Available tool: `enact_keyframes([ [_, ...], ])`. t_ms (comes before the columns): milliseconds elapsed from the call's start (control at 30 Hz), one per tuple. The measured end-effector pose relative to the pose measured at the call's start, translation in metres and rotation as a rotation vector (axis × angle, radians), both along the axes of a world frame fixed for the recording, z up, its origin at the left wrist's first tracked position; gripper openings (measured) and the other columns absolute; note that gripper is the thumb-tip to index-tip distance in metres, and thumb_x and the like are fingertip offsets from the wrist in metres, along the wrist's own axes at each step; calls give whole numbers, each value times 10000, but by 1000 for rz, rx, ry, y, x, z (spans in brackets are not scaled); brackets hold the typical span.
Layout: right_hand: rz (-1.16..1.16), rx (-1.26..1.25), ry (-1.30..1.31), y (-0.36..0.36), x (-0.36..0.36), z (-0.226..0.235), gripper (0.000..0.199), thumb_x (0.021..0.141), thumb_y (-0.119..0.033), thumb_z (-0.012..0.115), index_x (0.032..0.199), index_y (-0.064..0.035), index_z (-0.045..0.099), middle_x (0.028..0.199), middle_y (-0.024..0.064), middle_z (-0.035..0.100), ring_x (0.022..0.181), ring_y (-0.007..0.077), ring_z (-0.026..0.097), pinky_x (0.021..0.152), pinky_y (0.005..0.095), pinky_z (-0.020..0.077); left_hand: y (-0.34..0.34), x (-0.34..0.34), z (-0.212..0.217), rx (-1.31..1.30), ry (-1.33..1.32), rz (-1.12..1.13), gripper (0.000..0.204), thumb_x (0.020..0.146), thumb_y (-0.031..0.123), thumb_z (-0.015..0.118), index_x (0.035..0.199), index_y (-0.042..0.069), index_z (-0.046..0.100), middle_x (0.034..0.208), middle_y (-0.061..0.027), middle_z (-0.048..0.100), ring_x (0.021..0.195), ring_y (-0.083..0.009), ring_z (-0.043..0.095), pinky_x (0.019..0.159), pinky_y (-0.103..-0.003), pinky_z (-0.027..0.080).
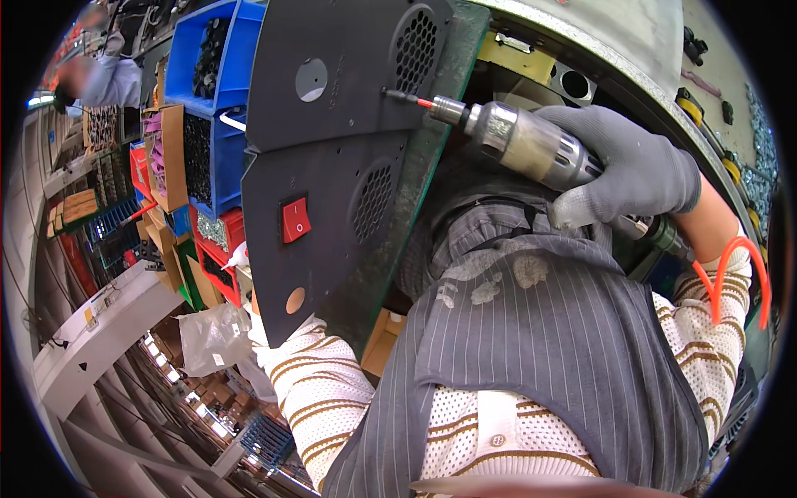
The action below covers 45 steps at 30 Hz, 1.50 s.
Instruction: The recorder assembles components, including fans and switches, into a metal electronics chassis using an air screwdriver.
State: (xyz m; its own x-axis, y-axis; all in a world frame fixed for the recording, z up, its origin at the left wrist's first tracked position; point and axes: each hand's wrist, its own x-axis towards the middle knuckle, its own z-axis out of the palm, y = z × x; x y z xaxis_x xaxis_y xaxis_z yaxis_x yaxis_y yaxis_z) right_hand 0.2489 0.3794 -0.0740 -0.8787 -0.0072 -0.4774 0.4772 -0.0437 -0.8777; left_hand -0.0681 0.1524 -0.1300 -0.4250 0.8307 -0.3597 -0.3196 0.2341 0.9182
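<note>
My right hand [623,162], in a grey glove, is closed around a silver air screwdriver [531,145]. Its red-collared bit [422,102] points left, and the dark tip lies over the upper black panel [365,91], beside the hexagon-mesh vent; whether it touches is unclear. Below and adjoining is a lower black panel [332,199] with a red rocker switch [295,220], another mesh vent and a round hole. My left arm [320,382], in a striped knit sleeve, reaches up to the lower panel's bottom edge. That panel hides the fingers of my left hand.
Blue bins [207,54] of black parts stand left of the panels, with red bins [217,232] and a cardboard box [170,158] beside them. An orange coiled hose [718,282] hangs by my right forearm. A plastic bag [214,336] lies lower left. Another person [112,79] is far left.
</note>
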Motion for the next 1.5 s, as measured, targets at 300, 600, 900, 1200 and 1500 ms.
enact_keyframes([
  [300,-67,-88,-18,0,18,-8,857,495,-349,801,1205,32,510,976,89,598,875,163,562,814,302,457,1,-6,14,49,-240,68,321,937,134,490,1234,25,541,969,-45,630,615,-34,493,530,-158,414],
  [600,-245,-196,195,-8,26,-7,834,513,-371,789,1190,31,512,848,41,582,733,113,541,694,263,453,29,24,47,128,-372,373,285,958,166,473,1189,13,539,855,-31,590,568,-30,467,424,-144,383],
  [900,-200,-68,391,-19,-13,26,872,464,-339,823,1185,34,503,783,31,603,637,88,555,581,224,445,61,63,121,221,-95,139,406,960,349,486,1056,-32,589,600,48,358,470,-21,279,361,-169,206],
  [1200,-112,-171,388,-26,-23,38,712,587,-251,805,1196,-6,530,870,54,600,740,115,578,669,258,484,64,89,153,109,223,122,448,953,391,480,1048,-26,615,559,60,354,427,-10,260,368,-171,207],
  [1500,-122,-184,369,-25,-23,35,733,567,-254,807,1198,2,534,935,69,604,805,137,574,733,273,476,62,90,149,182,145,110,442,947,384,492,1074,-24,604,576,62,369,437,-4,274,378,-166,206],
])
